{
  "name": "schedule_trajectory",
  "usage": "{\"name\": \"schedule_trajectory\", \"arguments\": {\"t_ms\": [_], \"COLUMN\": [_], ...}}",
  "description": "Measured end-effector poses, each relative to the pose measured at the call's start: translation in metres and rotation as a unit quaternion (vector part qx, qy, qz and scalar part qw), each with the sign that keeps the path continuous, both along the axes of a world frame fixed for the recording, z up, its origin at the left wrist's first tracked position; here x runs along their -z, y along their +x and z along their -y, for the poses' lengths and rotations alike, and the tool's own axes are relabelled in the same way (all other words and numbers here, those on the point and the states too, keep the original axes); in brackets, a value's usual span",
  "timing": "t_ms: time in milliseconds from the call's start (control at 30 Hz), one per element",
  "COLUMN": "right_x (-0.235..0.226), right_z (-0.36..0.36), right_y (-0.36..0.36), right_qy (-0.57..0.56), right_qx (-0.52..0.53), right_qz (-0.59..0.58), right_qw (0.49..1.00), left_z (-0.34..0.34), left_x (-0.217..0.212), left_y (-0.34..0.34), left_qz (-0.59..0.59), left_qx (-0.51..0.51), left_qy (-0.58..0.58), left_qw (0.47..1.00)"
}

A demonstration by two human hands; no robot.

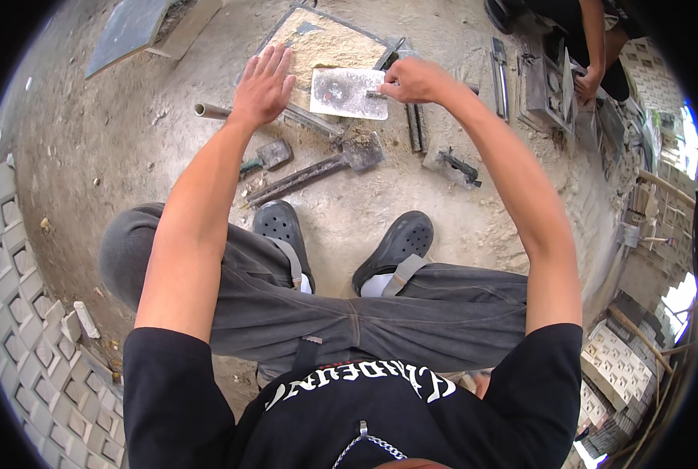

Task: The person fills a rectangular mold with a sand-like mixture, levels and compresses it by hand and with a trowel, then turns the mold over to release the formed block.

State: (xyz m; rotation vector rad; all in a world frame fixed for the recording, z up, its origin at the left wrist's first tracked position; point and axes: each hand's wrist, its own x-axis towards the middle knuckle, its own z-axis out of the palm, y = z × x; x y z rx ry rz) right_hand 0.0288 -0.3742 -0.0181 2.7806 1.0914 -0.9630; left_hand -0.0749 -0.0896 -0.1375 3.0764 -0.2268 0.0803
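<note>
Holding a flat trowel (349, 94) at the near side of a sandy bed (337, 53)

The right hand (416, 80) is clenched around the trowel's handle (375, 94), and the plate extends to the left of this fist. Its long axis goes from left to right, with the right end slightly lower, so it is directed roughly toward the left hand (264, 84). Of the two hands, the right one is clearly nearer to the trowel. The left hand grasps nothing that I can see: it is spread flat, with fingers stretched away from the body, at the left side of the bed. Whether it presses on something or is only held above, I cannot tell.

The trowel is located over the near part of the bed, inside which the sandy material is pale yellow and rough, with a dark frame (349, 25) along its far edge. The plate is thin and rectangular, whitish with many grey speckles, and it has a darker stain left of its middle. Just below it, a dirty shovel-shaped tool (363, 150) lies on the dusty floor (482, 219).
</note>
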Motion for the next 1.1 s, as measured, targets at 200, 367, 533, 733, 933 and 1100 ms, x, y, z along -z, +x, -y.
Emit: {"name": "schedule_trajectory", "arguments": {"t_ms": [200,367,533,733,933,1100], "right_x": [-0.006,0.006,-0.004,0.008,0.005,0.013], "right_z": [-0.020,-0.015,-0.034,-0.042,-0.048,-0.048], "right_y": [-0.016,0.006,-0.003,0.004,-0.004,0.005], "right_qy": [-0.005,0.037,0.025,0.027,0.020,0.032], "right_qx": [-0.075,-0.019,-0.044,-0.012,-0.032,-0.001], "right_qz": [-0.032,0.010,-0.013,0.010,0.034,0.055], "right_qw": [0.997,0.999,0.999,1.000,0.999,0.998], "left_z": [-0.004,-0.005,-0.006,-0.009,-0.012,-0.016], "left_x": [0.006,0.011,0.013,0.014,0.015,0.018], "left_y": [-0.003,-0.002,-0.001,0.000,0.000,0.003], "left_qz": [0.033,0.056,0.072,0.095,0.107,0.101], "left_qx": [-0.012,-0.047,-0.084,-0.085,-0.081,-0.070], "left_qy": [-0.067,-0.081,-0.112,-0.148,-0.167,-0.198], "left_qw": [0.997,0.994,0.988,0.981,0.977,0.973]}}
